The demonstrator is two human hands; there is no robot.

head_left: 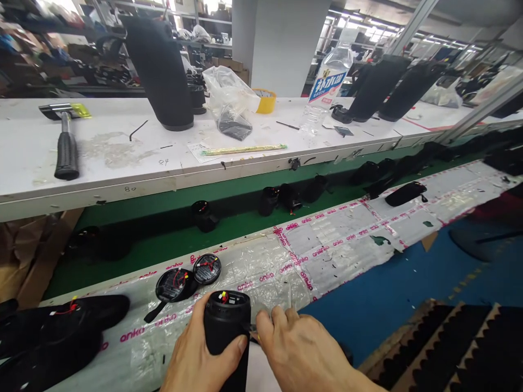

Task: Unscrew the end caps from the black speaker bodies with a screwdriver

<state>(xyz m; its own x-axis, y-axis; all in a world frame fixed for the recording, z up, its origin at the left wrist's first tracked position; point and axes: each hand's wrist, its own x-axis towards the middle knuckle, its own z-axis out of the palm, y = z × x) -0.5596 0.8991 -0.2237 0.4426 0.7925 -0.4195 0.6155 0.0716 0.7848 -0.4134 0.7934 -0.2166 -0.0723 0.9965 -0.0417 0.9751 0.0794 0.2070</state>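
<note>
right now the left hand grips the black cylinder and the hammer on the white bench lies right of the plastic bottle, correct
No, the head view shows the hammer on the white bench left of the plastic bottle; the left hand does grip the black cylinder.

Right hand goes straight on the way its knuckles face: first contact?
Likely the black cylinder gripped in the left hand. The right hand looks very near its side; whether they touch is unclear.
</note>
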